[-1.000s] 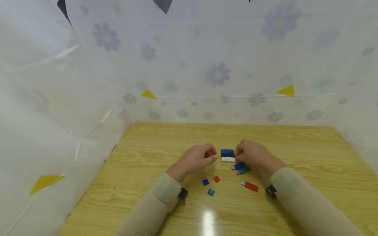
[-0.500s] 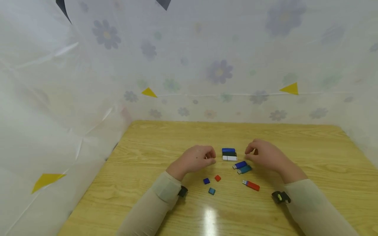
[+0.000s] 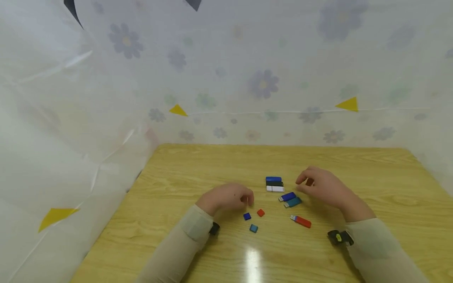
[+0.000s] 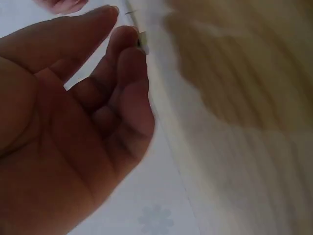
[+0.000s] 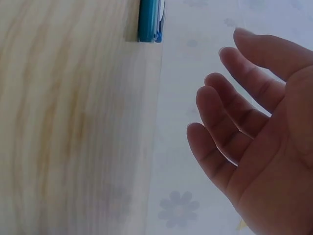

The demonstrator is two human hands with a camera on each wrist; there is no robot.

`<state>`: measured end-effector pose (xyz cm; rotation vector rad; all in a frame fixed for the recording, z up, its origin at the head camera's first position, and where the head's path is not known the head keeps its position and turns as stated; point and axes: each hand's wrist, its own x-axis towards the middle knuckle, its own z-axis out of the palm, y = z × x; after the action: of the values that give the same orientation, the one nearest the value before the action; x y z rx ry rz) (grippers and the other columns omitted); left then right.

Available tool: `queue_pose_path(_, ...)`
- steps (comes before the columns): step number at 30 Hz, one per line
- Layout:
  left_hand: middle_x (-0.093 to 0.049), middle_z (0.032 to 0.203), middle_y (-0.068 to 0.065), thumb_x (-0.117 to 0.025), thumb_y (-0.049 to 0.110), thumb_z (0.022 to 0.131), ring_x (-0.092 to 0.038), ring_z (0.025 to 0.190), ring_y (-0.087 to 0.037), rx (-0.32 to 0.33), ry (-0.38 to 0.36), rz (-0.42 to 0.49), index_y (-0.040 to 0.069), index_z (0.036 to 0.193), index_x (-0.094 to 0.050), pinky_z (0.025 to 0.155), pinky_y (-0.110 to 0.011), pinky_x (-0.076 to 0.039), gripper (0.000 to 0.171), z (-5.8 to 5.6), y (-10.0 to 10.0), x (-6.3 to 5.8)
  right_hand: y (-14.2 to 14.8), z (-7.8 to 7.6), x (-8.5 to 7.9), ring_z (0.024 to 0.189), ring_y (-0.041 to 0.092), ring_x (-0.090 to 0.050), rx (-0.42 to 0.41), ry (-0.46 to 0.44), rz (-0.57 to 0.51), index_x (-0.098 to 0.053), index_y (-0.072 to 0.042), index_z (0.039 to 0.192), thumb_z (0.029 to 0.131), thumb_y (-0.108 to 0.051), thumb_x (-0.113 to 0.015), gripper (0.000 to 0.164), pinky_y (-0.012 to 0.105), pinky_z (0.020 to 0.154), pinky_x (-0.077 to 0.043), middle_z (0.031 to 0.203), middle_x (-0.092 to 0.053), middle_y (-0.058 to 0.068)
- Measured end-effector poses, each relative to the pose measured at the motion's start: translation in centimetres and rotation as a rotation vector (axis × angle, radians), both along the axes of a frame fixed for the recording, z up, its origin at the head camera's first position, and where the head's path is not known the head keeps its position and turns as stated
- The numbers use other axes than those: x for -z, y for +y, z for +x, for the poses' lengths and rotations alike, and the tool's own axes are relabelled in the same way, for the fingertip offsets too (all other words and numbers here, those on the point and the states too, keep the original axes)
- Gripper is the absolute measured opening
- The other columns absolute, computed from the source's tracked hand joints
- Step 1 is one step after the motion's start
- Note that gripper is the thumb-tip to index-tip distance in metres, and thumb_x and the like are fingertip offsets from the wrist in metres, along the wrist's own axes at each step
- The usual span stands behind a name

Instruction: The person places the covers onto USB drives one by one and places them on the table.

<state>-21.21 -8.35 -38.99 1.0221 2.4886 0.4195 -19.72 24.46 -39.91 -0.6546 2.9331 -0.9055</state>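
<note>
My left hand (image 3: 228, 196), fingers loosely bent and holding nothing, hovers just behind three small caps: a dark blue cap (image 3: 247, 216), a red cap (image 3: 260, 212) and a teal cap (image 3: 253, 228). In the left wrist view its thumb stands apart from the fingertips. My right hand (image 3: 323, 188) is relaxed and bare, to the right of the USB sticks. A blue USB stick (image 3: 287, 197) and a teal USB stick (image 3: 293, 202) lie side by side with their metal plugs exposed. Nearer me rests a red USB stick (image 3: 301, 221), its plug also bare.
Behind them, a capped blue USB stick (image 3: 273, 179), a black USB stick (image 3: 274, 184) and a white USB stick (image 3: 275, 189) lie in a close row. Everything is on a wooden table (image 3: 198, 165), backed by a flowered plastic sheet (image 3: 219, 78).
My right hand has drawn away to the right from the row of blue, black and white sticks. My left hand has come down and nearer, towards the caps. The sticks and caps stay put.
</note>
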Motion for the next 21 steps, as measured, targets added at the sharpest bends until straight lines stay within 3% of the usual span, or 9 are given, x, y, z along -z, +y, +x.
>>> queue_pose_path(5, -0.061, 0.097, 0.012, -0.062, 0.002, 0.096, -0.054, 0.087, -0.008, 0.104, -0.067, -0.019, 0.026, 0.107, -0.069, 0.078, -0.025, -0.048, 0.027, -0.6, -0.6, 0.6, -0.2, -0.1, -0.2, 0.086, 0.015, -0.058, -0.006, -0.002, -0.01, -0.073, -0.014, 0.104, 0.096, -0.022, -0.072, 0.011, 0.037, 0.07, -0.05, 0.1, -0.061, -0.003)
queue_pose_path(10, -0.058, 0.097, 0.009, -0.066, 0.0, 0.092, -0.05, 0.085, -0.009, 0.164, -0.124, -0.017, 0.025, 0.109, -0.069, 0.076, -0.025, -0.045, 0.031, -1.1, -0.6, 1.0, -0.1, -0.2, -0.1, 0.086, 0.014, -0.058, -0.019, -0.007, -0.015, -0.073, -0.014, 0.104, 0.097, -0.022, -0.071, 0.011, 0.035, 0.07, -0.05, 0.101, -0.061, -0.003)
queue_pose_path(16, -0.054, 0.089, 0.006, -0.068, -0.002, 0.091, -0.047, 0.079, -0.009, 0.244, -0.077, -0.028, 0.022, 0.105, -0.067, 0.072, -0.022, -0.042, 0.027, -1.1, 0.0, 1.0, 0.0, -0.2, 0.0, 0.087, 0.015, -0.057, -0.015, -0.005, -0.025, -0.073, -0.014, 0.104, 0.098, -0.022, -0.071, 0.011, 0.036, 0.071, -0.049, 0.1, -0.061, -0.003)
queue_pose_path(21, -0.052, 0.085, 0.006, -0.07, 0.006, 0.094, -0.047, 0.077, -0.007, 0.261, -0.04, -0.037, 0.019, 0.098, -0.064, 0.071, -0.021, -0.041, 0.016, -0.8, 0.4, 1.0, 0.2, 0.0, 0.1, 0.087, 0.015, -0.057, -0.018, -0.003, -0.025, -0.073, -0.014, 0.104, 0.098, -0.023, -0.07, 0.012, 0.037, 0.072, -0.049, 0.1, -0.061, -0.003)
